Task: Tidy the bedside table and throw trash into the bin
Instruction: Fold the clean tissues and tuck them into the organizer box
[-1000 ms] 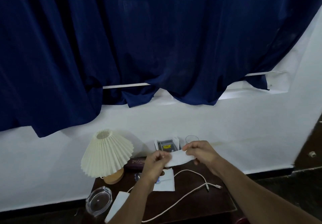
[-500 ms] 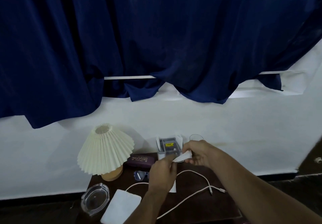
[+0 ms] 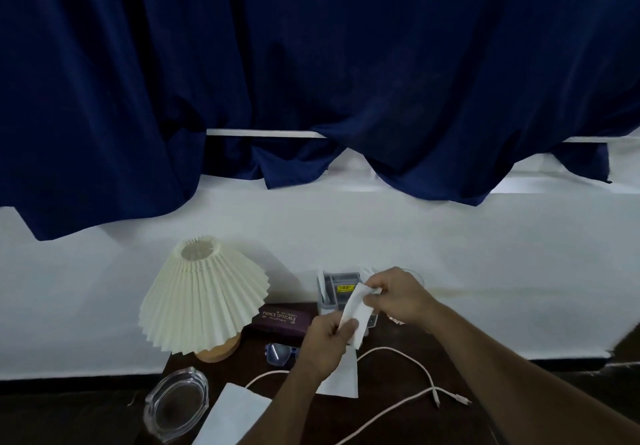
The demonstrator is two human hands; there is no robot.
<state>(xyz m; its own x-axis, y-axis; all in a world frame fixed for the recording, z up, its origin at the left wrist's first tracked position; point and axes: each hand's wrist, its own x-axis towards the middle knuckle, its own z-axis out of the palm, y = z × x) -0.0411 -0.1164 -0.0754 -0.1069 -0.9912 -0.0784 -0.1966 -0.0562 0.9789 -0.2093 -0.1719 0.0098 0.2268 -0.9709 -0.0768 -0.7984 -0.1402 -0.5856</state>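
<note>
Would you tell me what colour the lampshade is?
The lampshade is pleated cream; head view.

Pleated paper-looking lampshade (image 3: 204, 297) on a wooden base (image 3: 219, 350), clear glossy glass ashtray (image 3: 176, 403), dark wood bench (image 3: 398, 413), matt cloth curtain (image 3: 311, 63).

The dark tabletop (image 3: 391, 387) carries a pleated lamp (image 3: 204, 295), with a glasses case (image 3: 280, 318) just right of the lamp, glasses (image 3: 280, 352) nearby, an ashtray (image 3: 176, 404) and paper (image 3: 235, 413) before it, and a cable (image 3: 420, 370) farther right.
</note>
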